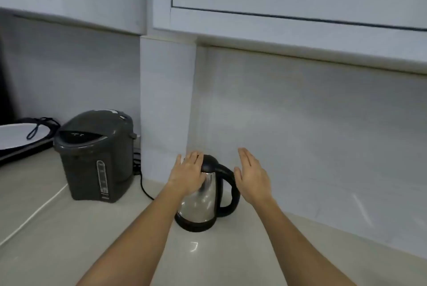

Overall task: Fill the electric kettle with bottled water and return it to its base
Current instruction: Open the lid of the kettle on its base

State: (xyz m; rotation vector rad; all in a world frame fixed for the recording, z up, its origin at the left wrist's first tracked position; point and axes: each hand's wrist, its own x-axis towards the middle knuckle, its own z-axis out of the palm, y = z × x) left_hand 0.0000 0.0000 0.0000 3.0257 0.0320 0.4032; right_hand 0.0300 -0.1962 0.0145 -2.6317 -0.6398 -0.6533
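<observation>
A steel electric kettle (203, 202) with a black lid and black handle stands on its black base (194, 225) on the pale counter, close to the wall corner. My left hand (187, 173) lies flat against the kettle's upper left side and lid, fingers spread, not gripping. My right hand (253, 176) hovers open just right of the handle, palm facing it, not touching. No water bottle is in view.
A dark grey hot-water dispenser (97, 156) stands to the left, with a black cord (143, 186) running behind it. A white plate on a black appliance (20, 137) sits at the far left. White upper cabinets (288, 8) hang low overhead.
</observation>
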